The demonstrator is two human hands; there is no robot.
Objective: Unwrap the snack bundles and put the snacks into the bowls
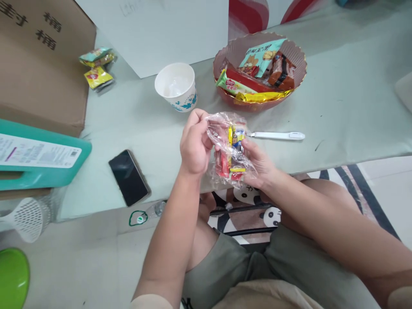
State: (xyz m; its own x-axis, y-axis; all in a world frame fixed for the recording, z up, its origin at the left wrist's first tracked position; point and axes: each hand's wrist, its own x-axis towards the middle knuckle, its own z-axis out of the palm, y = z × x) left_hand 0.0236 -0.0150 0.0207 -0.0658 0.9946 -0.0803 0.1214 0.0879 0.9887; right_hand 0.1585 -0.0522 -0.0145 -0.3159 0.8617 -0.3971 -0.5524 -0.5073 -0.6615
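Note:
Between my hands, over the table's front edge, is a clear plastic bag (222, 148) with small red, yellow and blue wrapped snacks (238, 136) inside. My left hand (195, 143) pinches the bag's gathered upper left part. On the other side, my right hand (260, 163) grips the bag's lower right, its fingers partly behind the plastic. Just right of the bag lies a white-handled utility knife (278, 135). A white paper cup (177, 88) with blue leaf prints stands beyond my left hand. Behind the bag sits a pink scalloped bowl (222, 64) filled with packaged snacks.
Several small snack packets (98, 77) lie beside a cardboard box (41, 64) at the left. A dark phone (129, 177) rests near the front edge, right of a teal container (64, 150). A white board (174, 34) stands at the back. Below is a green stool (13, 279).

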